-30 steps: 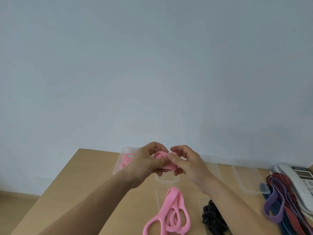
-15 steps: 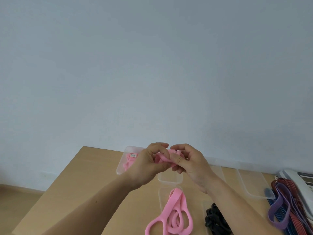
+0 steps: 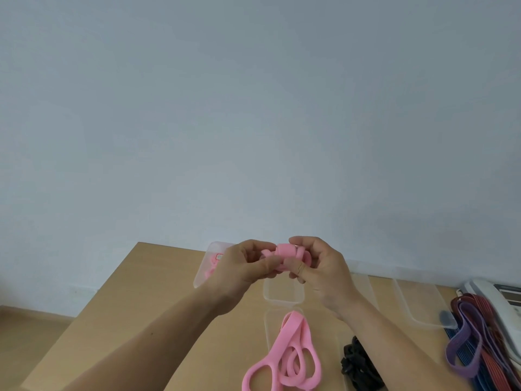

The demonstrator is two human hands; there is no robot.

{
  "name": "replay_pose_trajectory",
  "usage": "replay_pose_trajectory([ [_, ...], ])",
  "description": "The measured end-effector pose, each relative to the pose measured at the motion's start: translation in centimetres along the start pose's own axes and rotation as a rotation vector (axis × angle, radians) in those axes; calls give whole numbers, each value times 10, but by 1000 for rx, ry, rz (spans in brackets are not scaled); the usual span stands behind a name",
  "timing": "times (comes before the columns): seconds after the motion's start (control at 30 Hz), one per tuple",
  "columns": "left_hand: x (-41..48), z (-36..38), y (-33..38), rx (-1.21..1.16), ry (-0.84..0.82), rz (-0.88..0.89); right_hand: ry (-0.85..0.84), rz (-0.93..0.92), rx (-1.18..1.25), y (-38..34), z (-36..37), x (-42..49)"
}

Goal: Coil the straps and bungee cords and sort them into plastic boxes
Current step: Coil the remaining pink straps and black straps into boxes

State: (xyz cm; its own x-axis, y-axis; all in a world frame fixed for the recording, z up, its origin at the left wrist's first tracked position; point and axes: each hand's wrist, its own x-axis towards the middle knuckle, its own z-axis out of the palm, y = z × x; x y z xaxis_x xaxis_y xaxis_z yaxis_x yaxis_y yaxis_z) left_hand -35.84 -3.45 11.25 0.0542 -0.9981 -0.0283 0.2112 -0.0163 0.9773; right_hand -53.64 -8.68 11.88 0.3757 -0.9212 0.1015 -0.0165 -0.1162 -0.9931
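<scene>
Pink strap (image 3: 284,256), rolled into a small coil, pinched between both hands above the table (image 3: 146,292).

Much of the coil is hidden behind fingers, so how its free end lies cannot be told. The left hand (image 3: 239,273) covers half of a clear box (image 3: 214,245) at the table's far side, with pink shapes inside too blurred to read. More clear boxes (image 3: 423,303) nearly vanish against the wood. Black cords (image 3: 358,365) and loose pink straps (image 3: 290,359) are cut off by the bottom edge; a purple strap (image 3: 462,348) and red and blue cords (image 3: 485,320) run off the right edge. Both forearms rise from the lower corners and meet at centre. The left thumb lies across the coil's front with fingers curled behind; the right hand (image 3: 321,269) curls over its top, thumb beneath.
</scene>
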Motion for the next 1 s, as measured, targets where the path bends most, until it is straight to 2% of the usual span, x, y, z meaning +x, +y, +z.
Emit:
replay_pose_trajectory([
  [0.13,0,5,-5,-106,54,35,45,-22,31,-3,-1,2],
  [0.23,-2,2,-7,-195,-29,41,75,-3,70,-5,-4,5],
  [0.3,-2,0,-9,-157,-29,57,85,20,97,-4,-4,6],
  [0.47,-2,1,-12,-67,97,83,106,40,125,-1,2,8],
  [0.6,-2,0,-14,33,114,106,125,45,119,-1,4,11],
  [0.87,7,-8,7,91,-35,-80,-9,15,16,6,0,11],
  [1.0,10,0,15,194,-202,-111,-65,-5,11,5,2,9],
])
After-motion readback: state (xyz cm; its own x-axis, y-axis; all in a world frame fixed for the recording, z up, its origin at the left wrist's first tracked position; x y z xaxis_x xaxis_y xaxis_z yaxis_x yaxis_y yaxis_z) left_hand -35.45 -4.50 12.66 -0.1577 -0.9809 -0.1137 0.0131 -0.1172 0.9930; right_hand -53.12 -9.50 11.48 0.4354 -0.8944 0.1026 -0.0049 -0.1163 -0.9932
